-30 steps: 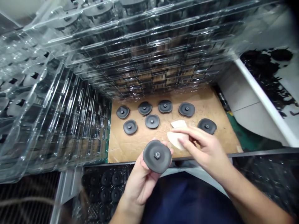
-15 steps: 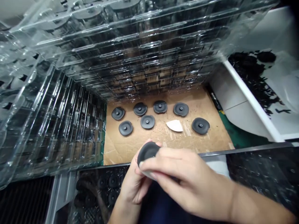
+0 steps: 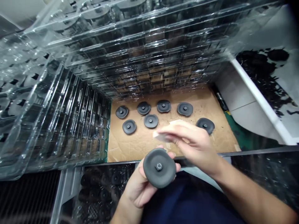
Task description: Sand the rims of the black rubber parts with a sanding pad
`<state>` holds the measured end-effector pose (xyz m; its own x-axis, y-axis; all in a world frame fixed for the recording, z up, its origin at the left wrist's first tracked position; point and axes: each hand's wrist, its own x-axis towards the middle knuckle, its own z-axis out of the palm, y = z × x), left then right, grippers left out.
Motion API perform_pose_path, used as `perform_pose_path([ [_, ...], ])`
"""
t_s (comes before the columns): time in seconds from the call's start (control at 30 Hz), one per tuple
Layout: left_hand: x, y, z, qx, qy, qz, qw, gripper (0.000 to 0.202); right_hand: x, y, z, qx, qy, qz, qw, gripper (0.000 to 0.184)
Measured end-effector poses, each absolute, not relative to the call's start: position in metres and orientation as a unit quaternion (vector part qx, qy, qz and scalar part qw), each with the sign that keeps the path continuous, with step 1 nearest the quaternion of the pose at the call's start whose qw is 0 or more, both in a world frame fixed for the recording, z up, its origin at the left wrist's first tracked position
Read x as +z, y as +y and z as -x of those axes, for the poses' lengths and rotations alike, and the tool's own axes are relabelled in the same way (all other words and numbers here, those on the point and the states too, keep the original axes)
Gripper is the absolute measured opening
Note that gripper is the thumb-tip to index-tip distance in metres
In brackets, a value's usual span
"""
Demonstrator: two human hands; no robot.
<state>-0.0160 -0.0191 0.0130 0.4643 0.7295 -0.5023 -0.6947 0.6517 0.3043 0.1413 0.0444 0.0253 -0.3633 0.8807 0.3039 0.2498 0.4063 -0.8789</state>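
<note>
My left hand (image 3: 140, 189) grips a black rubber-like disc (image 3: 151, 174) from below and behind, its fingers curled round the rim. The dished face with a small raised hub at its centre is turned up toward me. Above and to the right, apart from the disc, my right hand (image 3: 193, 141) is closed on a pale flat piece (image 3: 162, 137), blurred by motion. A white pointed piece (image 3: 177, 121) on the cardboard is mostly hidden behind that hand. Several similar discs (image 3: 150, 121) lie face up on the cardboard, one (image 3: 205, 125) to the right of my right hand.
Stacked clear plastic trays (image 3: 149, 40) rise behind the cardboard sheet (image 3: 121, 146), with more trays (image 3: 70, 118) at the left. A white bin (image 3: 259, 99) on the right holds black scraps (image 3: 254, 71). A dark pen-like tool (image 3: 219, 99) lies beside it. Below the bench edge sit more discs (image 3: 105, 195).
My right hand has lifted off the disc and moved up and right over the cardboard with the pale piece. My left hand has turned the disc's face toward me.
</note>
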Motion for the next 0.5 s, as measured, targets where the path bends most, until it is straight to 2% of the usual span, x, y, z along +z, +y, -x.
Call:
perform_pose_path([
  [0.13,0.010,-0.020,0.021,0.430,0.273,-0.002,0.860,0.039,-0.012,0.023,-0.156,0.379,-0.676,0.533,0.340,0.022],
  [0.3,0.009,-0.018,0.023,0.423,0.271,-0.004,0.865,0.037,-0.054,0.003,-0.166,0.384,-0.728,0.506,0.258,0.022],
  [0.4,0.011,-0.017,0.020,0.420,0.271,-0.023,0.866,0.042,-0.036,0.009,-0.168,0.361,-0.721,0.529,0.264,0.021],
  [0.5,0.010,-0.019,0.016,0.415,0.311,-0.048,0.854,0.046,0.012,0.018,-0.162,0.299,-0.745,0.488,0.343,0.023],
])
